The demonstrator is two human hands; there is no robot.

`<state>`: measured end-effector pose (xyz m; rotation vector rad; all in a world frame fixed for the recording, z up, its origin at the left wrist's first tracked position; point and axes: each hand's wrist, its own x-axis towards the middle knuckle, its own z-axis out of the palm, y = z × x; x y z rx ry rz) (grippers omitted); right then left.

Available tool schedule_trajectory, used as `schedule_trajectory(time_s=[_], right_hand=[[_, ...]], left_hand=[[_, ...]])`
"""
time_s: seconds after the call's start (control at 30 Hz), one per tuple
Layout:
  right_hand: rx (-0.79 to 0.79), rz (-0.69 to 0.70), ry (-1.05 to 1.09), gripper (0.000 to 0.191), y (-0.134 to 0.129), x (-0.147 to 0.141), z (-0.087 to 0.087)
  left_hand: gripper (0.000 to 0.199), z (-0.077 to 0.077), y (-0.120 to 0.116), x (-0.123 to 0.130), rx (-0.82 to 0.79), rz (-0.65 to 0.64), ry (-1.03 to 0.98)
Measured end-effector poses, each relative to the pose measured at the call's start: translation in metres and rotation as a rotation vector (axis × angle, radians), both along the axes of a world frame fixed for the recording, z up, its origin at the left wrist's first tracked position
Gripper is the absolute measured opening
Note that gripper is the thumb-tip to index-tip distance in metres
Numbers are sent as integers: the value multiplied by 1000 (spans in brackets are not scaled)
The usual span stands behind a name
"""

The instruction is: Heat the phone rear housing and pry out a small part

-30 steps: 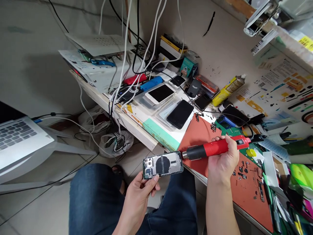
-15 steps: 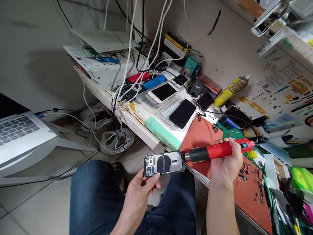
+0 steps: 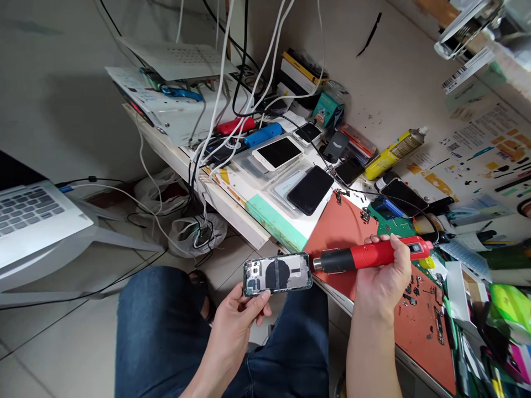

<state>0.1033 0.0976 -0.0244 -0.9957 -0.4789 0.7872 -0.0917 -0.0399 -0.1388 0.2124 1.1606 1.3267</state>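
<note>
One thin, rectangular, silver-and-black phone housing [image 3: 277, 275] extends just beyond the fingers [image 3: 235, 296] of my left hand [image 3: 239, 315], which clamp its near edge, in front of the worktop [image 3: 236, 218]; my right hand [image 3: 382, 279] wraps round a red-and-black cylindrical heat gun [image 3: 365, 256], its metal nozzle [image 3: 317, 264] just beside the housing's right end.

The phone housing [image 3: 277, 275] is in the left hand [image 3: 243, 314], before the edge of the table [image 3: 238, 223]. Just to its right is the heat gun [image 3: 365, 256], in the right hand [image 3: 379, 279]. On the table lies 1 mat [image 3: 344, 224], with small parts [image 3: 410, 299] on it. The laptop [image 3: 33, 207] is far left.
</note>
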Motion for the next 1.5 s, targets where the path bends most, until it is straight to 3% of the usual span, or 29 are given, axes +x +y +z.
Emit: schedule_trajectory(time_s=[0.67, 1.17, 1.5], right_hand=[[23, 22, 13, 40, 4, -7, 5], [69, 54, 17, 26, 3, -5, 8], [68, 57, -4, 28, 4, -4, 4]], left_hand=[[53, 2, 2, 0, -34, 26, 6], [49, 2, 2, 1, -18, 7, 6], [44, 2, 2, 1, -11, 38, -20]])
